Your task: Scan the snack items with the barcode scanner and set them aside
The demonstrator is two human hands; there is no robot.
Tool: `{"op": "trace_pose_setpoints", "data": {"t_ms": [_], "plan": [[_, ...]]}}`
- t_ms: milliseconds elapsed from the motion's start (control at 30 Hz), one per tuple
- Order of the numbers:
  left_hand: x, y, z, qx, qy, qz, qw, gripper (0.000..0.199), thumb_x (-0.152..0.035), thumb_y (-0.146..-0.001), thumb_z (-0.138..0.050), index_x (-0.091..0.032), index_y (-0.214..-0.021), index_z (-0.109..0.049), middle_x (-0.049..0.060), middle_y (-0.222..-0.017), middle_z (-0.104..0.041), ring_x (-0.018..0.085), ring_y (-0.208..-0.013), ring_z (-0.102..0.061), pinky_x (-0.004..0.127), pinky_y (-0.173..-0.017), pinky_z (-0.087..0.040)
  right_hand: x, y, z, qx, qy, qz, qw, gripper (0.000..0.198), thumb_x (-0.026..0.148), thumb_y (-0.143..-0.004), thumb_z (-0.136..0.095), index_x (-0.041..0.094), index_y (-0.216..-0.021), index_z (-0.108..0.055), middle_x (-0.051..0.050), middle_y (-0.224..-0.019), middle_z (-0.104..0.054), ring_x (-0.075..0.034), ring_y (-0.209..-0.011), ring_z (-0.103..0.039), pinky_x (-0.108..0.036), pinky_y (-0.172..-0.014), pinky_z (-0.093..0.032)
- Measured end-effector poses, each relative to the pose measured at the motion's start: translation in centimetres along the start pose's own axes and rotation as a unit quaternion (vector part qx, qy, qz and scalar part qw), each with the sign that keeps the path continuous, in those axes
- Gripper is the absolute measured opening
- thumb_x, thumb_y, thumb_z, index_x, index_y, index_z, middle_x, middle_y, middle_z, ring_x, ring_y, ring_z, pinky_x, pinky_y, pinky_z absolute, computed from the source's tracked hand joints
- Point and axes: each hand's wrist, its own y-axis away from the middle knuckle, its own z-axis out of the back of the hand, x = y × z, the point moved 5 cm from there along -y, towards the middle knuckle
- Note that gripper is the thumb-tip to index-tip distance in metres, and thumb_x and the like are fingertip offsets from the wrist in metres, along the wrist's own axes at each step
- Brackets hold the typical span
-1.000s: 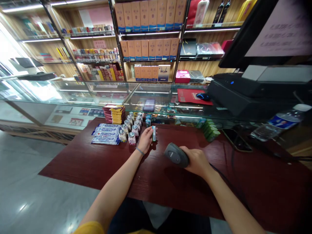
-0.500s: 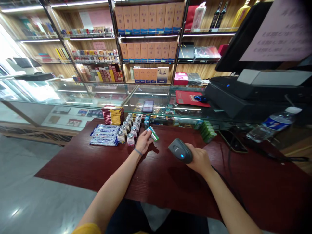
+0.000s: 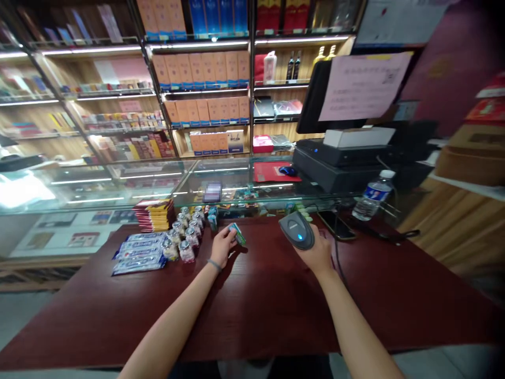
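My left hand (image 3: 223,246) is closed on a small green and white pack (image 3: 238,235), held just above the dark red table (image 3: 252,305). What the pack contains cannot be read. In my right hand (image 3: 319,255) is a dark grey barcode scanner (image 3: 296,230) with a blue light glowing on top, raised above the table. Left of my left hand stand several small jars (image 3: 187,251) with silver lids, in rows. Blue and white flat packets (image 3: 140,252) lie beside them, and a stack of red and yellow packets (image 3: 153,215) is behind. Small blue packs (image 3: 213,218) stand near the jars.
Behind the table runs a glass display counter (image 3: 158,181). A water bottle (image 3: 374,195) and a phone (image 3: 337,225) are at the right. Green packs (image 3: 303,211) are partly hidden behind the scanner. A monitor (image 3: 313,100) and a mouse (image 3: 288,171) are on the counter.
The view has tilted up and swung right. My left hand still holds the pack, now turned slightly. The scanner has moved back towards the green packs and covers part of them.
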Motion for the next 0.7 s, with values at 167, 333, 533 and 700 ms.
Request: {"op": "trace_pose_setpoints", "data": {"t_ms": [167, 333, 533, 700], "plan": [[0.6, -2.7, -5.2, 0.002, -0.054, -0.070, 0.996, 0.057, -0.040, -0.063, -0.088, -0.015, -0.109, -0.066, 0.008, -0.099, -0.073, 0.017, -0.085, -0.070, 0.029, -0.076, -0.056, -2.8, -0.3, 1.0, -0.039, 0.029, -0.089, 0.995, 0.039, 0.043, -0.077, -0.066, 0.019, -0.107, -0.058, -0.007, -0.071, -0.074, -0.027, -0.058, -0.071, -0.030, -0.054, -0.049], [2.5, -5.0, -12.3, 0.059, -0.087, -0.136, 0.985, 0.041, -0.038, -0.070, -0.083, -0.016, -0.099, -0.065, 0.009, -0.096, -0.074, 0.021, -0.091, -0.071, 0.037, -0.087, -0.056, -4.7, -0.2, 2.1, -0.065, 0.029, -0.165, 0.984, 0.043, 0.045, -0.076, -0.066, 0.018, -0.109, -0.060, -0.010, -0.074, -0.075, -0.029, -0.063, -0.073, -0.031, -0.054, -0.049], [5.7, -6.8, -17.6, 0.063, -0.149, -0.177, 0.971, 0.025, -0.025, -0.075, -0.077, -0.017, -0.095, -0.064, 0.006, -0.093, -0.072, 0.019, -0.087, -0.070, 0.035, -0.086, -0.054, -6.1, 0.2, 2.6, -0.084, 0.015, -0.239, 0.967, 0.046, 0.047, -0.077, -0.066, 0.016, -0.111, -0.060, -0.011, -0.074, -0.074, -0.031, -0.066, -0.073, -0.032, -0.056, -0.051], [7.1, -7.7, -19.4, 0.032, -0.235, -0.235, 0.943, 0.019, -0.022, -0.077, -0.075, -0.018, -0.094, -0.066, 0.004, -0.088, -0.068, 0.018, -0.084, -0.065, 0.032, -0.082, -0.052, -6.8, 0.5, 2.7, -0.113, -0.003, -0.275, 0.955, 0.046, 0.047, -0.076, -0.065, 0.017, -0.110, -0.059, -0.013, -0.079, -0.074, -0.031, -0.071, -0.074, -0.033, -0.059, -0.053]]}}
